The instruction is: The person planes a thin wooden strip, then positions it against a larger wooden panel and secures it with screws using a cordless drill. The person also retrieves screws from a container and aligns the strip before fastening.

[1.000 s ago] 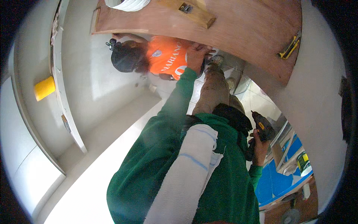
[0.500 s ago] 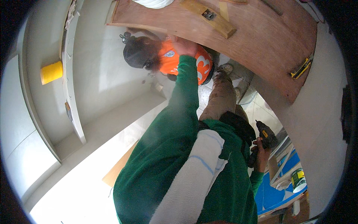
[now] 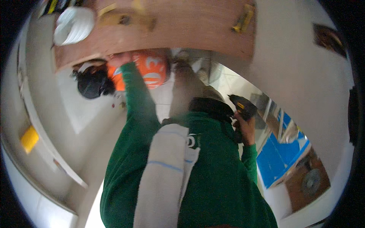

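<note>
My right hand (image 3: 248,130) is closed around the grip of a black cordless drill (image 3: 244,107), held low at my right side. My left arm reaches forward, and my left hand (image 3: 121,59) is up at the near edge of a reddish-brown wooden board (image 3: 190,34). Motion smears its fingers, so neither their pose nor any grip shows. Just beyond that hand, a co-worker in an orange shirt (image 3: 150,70) and dark cap is partly hidden under the board.
On the board lie a wooden hand plane (image 3: 129,21), a yellow utility knife (image 3: 243,19) and a white roll (image 3: 74,26). A yellow cylinder (image 3: 29,139) rests on the left ledge. Blue sheeting (image 3: 279,155) and a round grey disc (image 3: 311,181) are at lower right.
My view has turned, so the board, co-worker and drill appear farther left. The white roll shows more fully. My right hand still holds the drill; my left stays by the board's edge.
</note>
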The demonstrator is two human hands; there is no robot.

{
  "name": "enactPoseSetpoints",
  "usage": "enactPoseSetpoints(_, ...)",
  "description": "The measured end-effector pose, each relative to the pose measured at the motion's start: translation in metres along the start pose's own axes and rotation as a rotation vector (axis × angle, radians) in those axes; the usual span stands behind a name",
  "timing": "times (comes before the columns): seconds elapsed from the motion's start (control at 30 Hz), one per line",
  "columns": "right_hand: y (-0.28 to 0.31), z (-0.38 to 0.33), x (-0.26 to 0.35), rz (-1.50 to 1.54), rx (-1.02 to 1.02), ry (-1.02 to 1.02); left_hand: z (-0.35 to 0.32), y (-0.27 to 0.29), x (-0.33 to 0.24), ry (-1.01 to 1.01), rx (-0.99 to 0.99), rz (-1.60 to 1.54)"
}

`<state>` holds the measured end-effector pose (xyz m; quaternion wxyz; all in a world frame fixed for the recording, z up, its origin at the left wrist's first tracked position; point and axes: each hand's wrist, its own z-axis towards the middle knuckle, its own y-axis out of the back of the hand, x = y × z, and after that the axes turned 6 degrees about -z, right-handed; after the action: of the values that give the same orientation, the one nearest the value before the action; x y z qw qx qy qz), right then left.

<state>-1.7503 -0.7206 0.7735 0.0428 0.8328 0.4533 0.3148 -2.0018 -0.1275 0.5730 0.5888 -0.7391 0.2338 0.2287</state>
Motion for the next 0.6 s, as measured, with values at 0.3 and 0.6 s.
enactPoseSetpoints(0.3, -0.004, 0.007, -0.009, 0.032, 0.009, 0.005, -0.071, -0.033, 0.035, 0.284, -0.094, -0.099)
enactPoseSetpoints(0.6, -0.013, 0.001, -0.028, 0.123, -0.051, -0.077, -0.296, -0.160, 0.114, -0.385, 1.345, 1.458)
